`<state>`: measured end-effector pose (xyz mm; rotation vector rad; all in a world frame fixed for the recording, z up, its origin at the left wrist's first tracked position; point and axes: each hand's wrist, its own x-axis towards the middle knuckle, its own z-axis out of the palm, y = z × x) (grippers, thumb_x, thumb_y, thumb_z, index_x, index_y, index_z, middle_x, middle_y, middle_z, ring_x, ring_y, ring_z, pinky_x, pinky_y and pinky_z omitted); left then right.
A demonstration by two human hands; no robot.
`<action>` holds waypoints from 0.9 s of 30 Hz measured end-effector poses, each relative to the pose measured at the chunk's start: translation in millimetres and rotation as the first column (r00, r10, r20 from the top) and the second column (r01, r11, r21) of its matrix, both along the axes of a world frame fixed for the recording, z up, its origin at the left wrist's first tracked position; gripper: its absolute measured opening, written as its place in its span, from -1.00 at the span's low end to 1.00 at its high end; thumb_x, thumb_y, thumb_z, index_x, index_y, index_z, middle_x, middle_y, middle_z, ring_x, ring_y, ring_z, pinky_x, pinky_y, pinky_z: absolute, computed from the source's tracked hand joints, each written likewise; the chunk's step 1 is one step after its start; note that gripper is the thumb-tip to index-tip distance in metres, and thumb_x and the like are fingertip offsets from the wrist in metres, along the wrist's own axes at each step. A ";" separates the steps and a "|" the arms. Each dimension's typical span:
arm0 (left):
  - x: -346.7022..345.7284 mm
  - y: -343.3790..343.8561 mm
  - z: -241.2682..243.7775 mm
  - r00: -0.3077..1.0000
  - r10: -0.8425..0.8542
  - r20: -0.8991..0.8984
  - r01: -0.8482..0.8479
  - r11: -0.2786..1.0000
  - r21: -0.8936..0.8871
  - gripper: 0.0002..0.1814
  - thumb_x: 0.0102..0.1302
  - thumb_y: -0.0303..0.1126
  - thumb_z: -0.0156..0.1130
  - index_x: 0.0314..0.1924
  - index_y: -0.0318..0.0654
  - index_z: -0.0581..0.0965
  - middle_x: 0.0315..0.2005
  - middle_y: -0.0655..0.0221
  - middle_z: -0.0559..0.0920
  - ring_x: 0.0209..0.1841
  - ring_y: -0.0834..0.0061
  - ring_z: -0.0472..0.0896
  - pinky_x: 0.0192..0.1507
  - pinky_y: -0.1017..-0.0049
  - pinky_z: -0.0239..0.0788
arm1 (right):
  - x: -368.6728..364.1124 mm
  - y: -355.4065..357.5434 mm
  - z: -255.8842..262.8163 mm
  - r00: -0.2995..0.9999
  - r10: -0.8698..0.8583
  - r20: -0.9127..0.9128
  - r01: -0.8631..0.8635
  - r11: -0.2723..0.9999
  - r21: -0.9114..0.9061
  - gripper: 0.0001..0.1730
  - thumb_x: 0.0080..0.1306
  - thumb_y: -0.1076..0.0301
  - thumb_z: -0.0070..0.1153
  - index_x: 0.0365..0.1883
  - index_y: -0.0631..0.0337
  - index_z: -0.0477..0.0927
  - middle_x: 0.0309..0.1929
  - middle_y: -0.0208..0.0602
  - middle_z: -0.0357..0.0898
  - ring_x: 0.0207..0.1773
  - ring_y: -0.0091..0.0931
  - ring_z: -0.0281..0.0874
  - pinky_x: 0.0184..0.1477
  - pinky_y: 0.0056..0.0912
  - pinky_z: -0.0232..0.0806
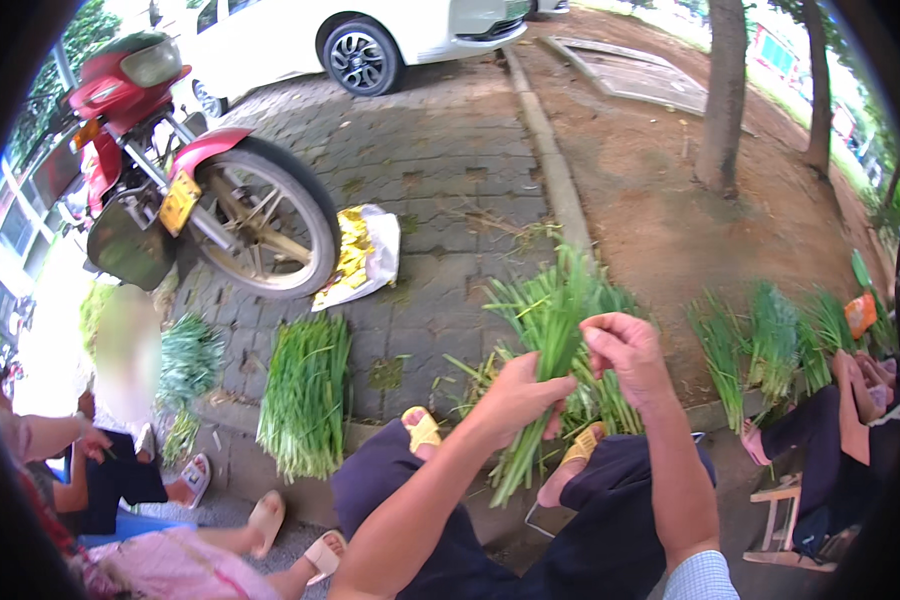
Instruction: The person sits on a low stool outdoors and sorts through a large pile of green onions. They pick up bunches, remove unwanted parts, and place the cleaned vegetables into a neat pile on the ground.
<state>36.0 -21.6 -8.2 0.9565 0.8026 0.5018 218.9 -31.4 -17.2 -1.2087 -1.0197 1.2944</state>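
My left hand (529,397) is closed around the lower part of a bunch of long green leafy stalks (562,337), which look like garlic chives. The bunch slants upward, its pale ends pointing down between my knees. Beside its upper right side is my right hand (626,352), with thumb and forefinger pinched together; whether a thin leaf is between them cannot be told. Beneath and behind both hands lies a loose pile of the same greens (521,307) on the paving. A neatly laid stack of greens (305,397) rests to the left, near the kerb.
Several people sit close by at left and right, with more greens (187,360) at left and bunches (772,345) at right. Ahead stand a red motorcycle (214,142), a gold-and-white wrapper (364,255) by its wheel, a white car (420,30) and a tree trunk (724,97). A wooden stool (776,517) is at right.
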 end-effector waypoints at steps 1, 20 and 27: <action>-3.7 -0.9 -1.4 1.000 0.015 -0.023 -0.015 1.000 0.007 -0.78 0.25 -0.41 0.21 -0.19 -0.35 0.41 -0.58 0.38 0.48 -0.68 0.55 0.47 -0.67 0.54 0.31 | -3.2 -0.8 3.6 1.000 -0.002 -0.002 0.002 1.000 -0.017 -0.84 0.29 0.44 0.09 -0.21 0.34 0.56 -0.52 -0.47 0.49 -0.57 -0.70 0.39 -0.54 -0.65 0.31; -27.5 -1.2 14.7 0.997 0.074 -0.007 -0.075 0.991 -0.114 -0.82 0.26 -0.45 0.22 -0.19 -0.32 0.43 -0.58 0.37 0.54 -0.64 0.54 0.52 -0.63 0.55 0.38 | -16.3 0.8 4.0 0.955 0.073 0.288 -0.115 0.984 0.134 -0.82 0.28 0.42 0.15 -0.22 0.37 0.58 -0.56 -0.52 0.50 -0.57 -0.76 0.36 -0.55 -0.70 0.22; -26.0 -2.1 12.2 0.996 0.062 -0.067 -0.069 0.990 -0.119 -0.78 0.25 -0.42 0.25 -0.18 -0.30 0.43 -0.57 0.40 0.53 -0.66 0.60 0.48 -0.63 0.60 0.35 | -23.8 1.0 -5.3 0.895 -0.012 0.447 -0.091 0.974 0.208 -0.76 0.23 0.38 0.21 -0.21 0.37 0.61 -0.58 -0.57 0.46 -0.53 -0.77 0.33 -0.49 -0.65 0.23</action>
